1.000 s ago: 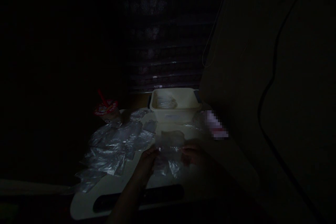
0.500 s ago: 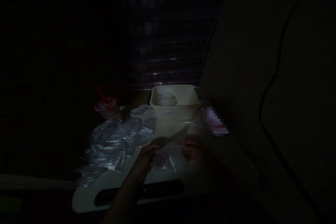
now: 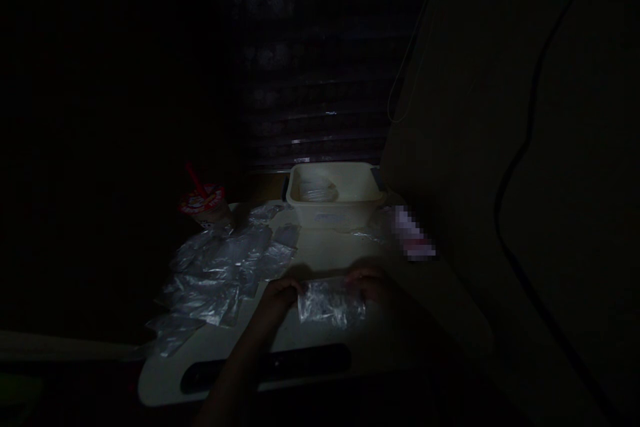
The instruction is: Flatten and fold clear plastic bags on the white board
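A small clear plastic bag (image 3: 330, 305) is stretched between my two hands above the white table (image 3: 330, 253). My left hand (image 3: 280, 293) pinches its upper left corner. At the upper right, my right hand (image 3: 370, 282) has its fingers closed on the bag's edge, though they are dim. To the left of my hands lies a spread pile of similar clear plastic bags (image 3: 220, 273). Behind them stands a cream plastic tub (image 3: 335, 215) with some clear plastic inside.
A cup with a red lid and red straw (image 3: 203, 200) stands at the back left, against the pile. A blurred-out pinkish item (image 3: 414, 233) lies at the right. The table has a dark slot (image 3: 305, 361) near its front edge. A dark cable (image 3: 530, 120) runs down the right wall.
The flap standing up from the bag has come down, and the bag now hangs flatter and straighter between my hands. Both hands have stayed nearly in place.
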Motion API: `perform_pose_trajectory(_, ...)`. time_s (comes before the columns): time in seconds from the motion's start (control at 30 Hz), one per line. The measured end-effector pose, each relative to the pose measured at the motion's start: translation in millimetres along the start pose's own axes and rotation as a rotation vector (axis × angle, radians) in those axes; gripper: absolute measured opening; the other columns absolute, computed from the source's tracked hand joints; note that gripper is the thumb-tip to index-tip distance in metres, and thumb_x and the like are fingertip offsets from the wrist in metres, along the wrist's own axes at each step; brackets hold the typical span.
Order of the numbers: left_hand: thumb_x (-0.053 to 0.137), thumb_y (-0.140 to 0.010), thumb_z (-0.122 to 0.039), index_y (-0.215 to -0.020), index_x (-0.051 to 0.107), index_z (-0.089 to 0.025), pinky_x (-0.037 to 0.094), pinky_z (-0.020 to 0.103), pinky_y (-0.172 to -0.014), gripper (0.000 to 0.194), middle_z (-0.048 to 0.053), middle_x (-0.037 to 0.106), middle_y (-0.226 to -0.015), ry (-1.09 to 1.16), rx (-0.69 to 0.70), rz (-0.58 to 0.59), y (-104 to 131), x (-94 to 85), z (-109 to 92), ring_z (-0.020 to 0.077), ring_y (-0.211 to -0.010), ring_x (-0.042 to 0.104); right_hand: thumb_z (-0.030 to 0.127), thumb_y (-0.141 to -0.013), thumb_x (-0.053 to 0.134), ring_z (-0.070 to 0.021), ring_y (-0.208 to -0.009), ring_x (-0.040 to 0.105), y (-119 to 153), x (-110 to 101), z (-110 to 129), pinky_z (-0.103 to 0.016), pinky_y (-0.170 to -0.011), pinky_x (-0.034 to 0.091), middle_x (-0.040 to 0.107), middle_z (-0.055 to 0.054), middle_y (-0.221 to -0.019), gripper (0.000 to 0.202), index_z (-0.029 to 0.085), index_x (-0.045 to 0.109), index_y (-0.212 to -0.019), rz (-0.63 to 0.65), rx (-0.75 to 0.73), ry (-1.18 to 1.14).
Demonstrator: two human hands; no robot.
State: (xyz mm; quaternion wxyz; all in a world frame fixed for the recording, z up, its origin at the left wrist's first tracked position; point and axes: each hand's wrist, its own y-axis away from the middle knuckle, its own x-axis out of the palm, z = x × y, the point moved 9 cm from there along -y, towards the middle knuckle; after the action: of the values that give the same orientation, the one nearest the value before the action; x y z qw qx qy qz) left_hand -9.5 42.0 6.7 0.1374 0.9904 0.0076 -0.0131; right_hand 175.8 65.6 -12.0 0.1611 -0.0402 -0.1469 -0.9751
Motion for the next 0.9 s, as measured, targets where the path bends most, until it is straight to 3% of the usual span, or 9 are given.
perform_pose_trajectory(0.07, 0.051, -0.054, -0.016, -0.047, 0.057, -0.015, 0.039, 0.023, -0.052, 0.010, 0.000, 0.057, -0.051, -0.069, 0.058, -0.038, 2, -3.6, -5, 0.0139, -0.054, 0.052, 0.022, -0.054, 0.051, -0.0088, -0.040, 0.046, -1, -4, 5, -0.021, -0.035, 0.035, 0.061, -0.001, -0.059, 0.015, 0.020, 0.065, -0.060, 0.003, -0.039, 0.061)
perform_pose_trajectory(0.13, 0.052, -0.059, -0.019, -0.059, 0.061, -0.015, 0.041, 0.028, -0.065, 0.010, 0.004, 0.063, -0.073, -0.129, 0.135, -0.077, 5, -6.8, -14, 0.0194, -0.073, 0.055, 0.023, -0.056, 0.049, -0.0103, -0.046, 0.049, 0, -8, 12, -0.021, -0.037, 0.037, 0.062, -0.002, -0.067, 0.019, 0.020, 0.065, -0.066, 0.007, -0.085, 0.131)
perform_pose_trajectory(0.2, 0.050, -0.064, -0.022, -0.081, 0.062, -0.016, 0.037, 0.033, -0.081, 0.021, 0.007, 0.059, -0.098, -0.235, 0.259, -0.077, 10, -4.1, -28, 0.0219, -0.095, 0.049, 0.026, -0.058, 0.048, -0.0121, -0.052, 0.052, 3, -11, 18, -0.021, -0.038, 0.039, 0.062, -0.003, -0.071, 0.021, 0.019, 0.065, -0.070, 0.001, -0.117, 0.212)
perform_pose_trajectory(0.3, 0.040, -0.074, -0.021, -0.110, 0.047, -0.018, 0.026, 0.036, -0.094, 0.036, 0.006, 0.044, -0.120, -0.612, 0.511, 0.028, 20, 20.5, -46, 0.0186, -0.112, 0.036, 0.029, -0.061, 0.048, -0.0142, -0.055, 0.054, 7, -19, 23, -0.023, -0.039, 0.041, 0.062, -0.003, -0.073, 0.021, 0.019, 0.063, -0.071, -0.084, -0.132, 0.354)
perform_pose_trajectory(0.37, 0.033, -0.079, -0.019, -0.120, 0.036, -0.018, 0.024, 0.036, -0.096, 0.041, 0.006, 0.035, -0.127, -0.903, 0.631, 0.111, 26, 42.1, -43, 0.0171, -0.117, 0.029, 0.028, -0.065, 0.045, -0.0158, -0.061, 0.056, 11, -24, 30, -0.026, -0.046, 0.045, 0.062, -0.004, -0.073, 0.021, 0.019, 0.062, -0.070, -0.184, -0.195, 0.460)
perform_pose_trajectory(0.53, 0.027, -0.082, -0.018, -0.126, 0.022, -0.014, 0.023, 0.041, -0.096, 0.044, 0.009, 0.030, -0.130, -1.318, 0.689, 0.172, 25, 64.9, -18, 0.0183, -0.119, 0.024, 0.015, -0.069, 0.033, -0.0189, -0.084, 0.056, 28, -10, 49, -0.038, -0.078, 0.043, 0.062, -0.009, -0.088, 0.031, 0.014, 0.060, -0.084, -0.440, -0.465, 0.805)
perform_pose_trajectory(0.67, 0.025, -0.083, -0.020, -0.126, 0.020, -0.012, 0.020, 0.045, -0.096, 0.044, 0.011, 0.028, -0.130, -1.468, 0.704, 0.183, 28, 60.9, -7, 0.0191, -0.120, 0.022, 0.009, -0.070, 0.032, -0.0193, -0.107, 0.042, 36, 28, 48, -0.039, -0.089, 0.036, 0.051, -0.011, -0.111, 0.040, 0.010, 0.049, -0.107, -0.360, -0.640, 1.095)
perform_pose_trajectory(0.73, 0.024, -0.084, -0.023, -0.126, 0.019, -0.013, 0.018, 0.047, -0.096, 0.044, 0.010, 0.026, -0.131, -1.503, 0.718, 0.172, 30, 55.5, -5, 0.0193, -0.121, 0.020, 0.006, -0.070, 0.032, -0.0199, -0.114, 0.033, 38, 35, 47, -0.043, -0.094, 0.028, 0.047, -0.010, -0.116, 0.042, 0.010, 0.046, -0.110, -0.338, -0.709, 1.225)
perform_pose_trajectory(0.9, 0.022, -0.085, -0.029, -0.127, 0.017, -0.013, 0.014, 0.048, -0.096, 0.045, 0.010, 0.023, -0.132, -1.541, 0.761, 0.152, 37, 48.2, -5, 0.0195, -0.122, 0.016, 0.013, -0.076, 0.033, -0.0239, -0.116, 0.029, 37, 8, 45, -0.046, -0.093, 0.024, 0.048, -0.013, -0.114, 0.035, 0.008, 0.048, -0.106, -0.483, -0.697, 1.415)
